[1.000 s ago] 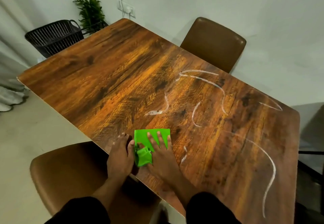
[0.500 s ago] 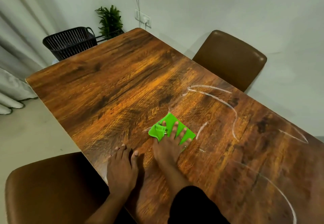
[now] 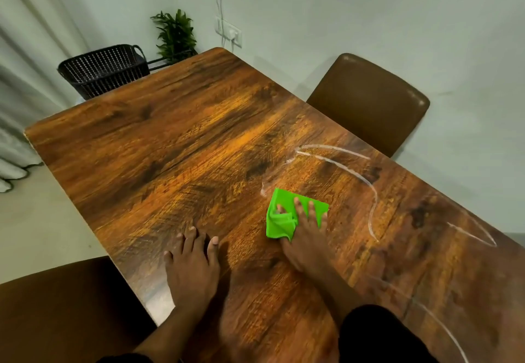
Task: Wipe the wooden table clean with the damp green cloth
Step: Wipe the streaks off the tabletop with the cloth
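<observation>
Green cloth [image 3: 284,217] flat on tabletop [image 3: 170,149]
Right hand [image 3: 306,237] presses it with spread fingers [image 3: 298,206]; near-square, one corner pointing away; left hand [image 3: 193,266] flat.

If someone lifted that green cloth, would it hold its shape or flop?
Probably flop: the green cloth bunches into soft folds under the right hand. It likely slides easily, since flat fingers press it on the glossy table.

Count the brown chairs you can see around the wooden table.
2. The far chair stands across the table, on its right side; the near chair sits at its lower-left edge. Others may lie out of frame.
</observation>
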